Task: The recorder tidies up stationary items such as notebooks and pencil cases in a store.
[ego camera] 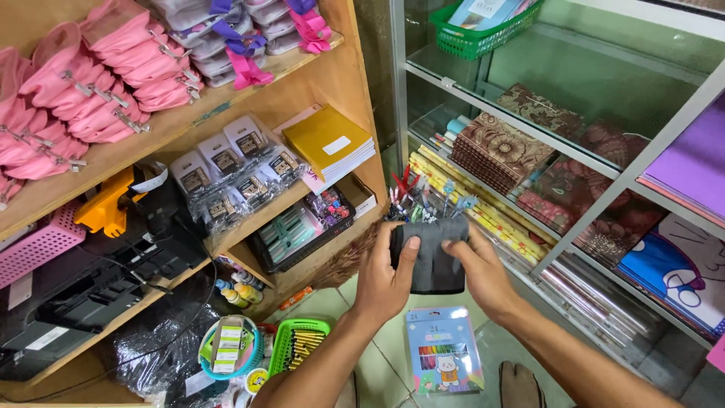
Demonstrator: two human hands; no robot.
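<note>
Both my hands hold a dark grey cloth (434, 257) in front of me, folded into a tall rectangle. My left hand (385, 281) grips its left edge with the thumb laid across the front. My right hand (483, 276) grips its right edge. Directly beneath the cloth, on the green tiled floor, lies a light blue box of coloured pencils (444, 350). Behind the cloth stands a cluster of pens and small toppers (423, 198).
A wooden shelf unit (302, 83) at left carries pink pouches (83, 83), packaged small items (226, 170), yellow envelopes (328, 140) and a black printer (113, 264). Green (298, 344) and round baskets (230, 347) sit on the floor. A glass cabinet (604, 151) with wrapping paper rolls stands right.
</note>
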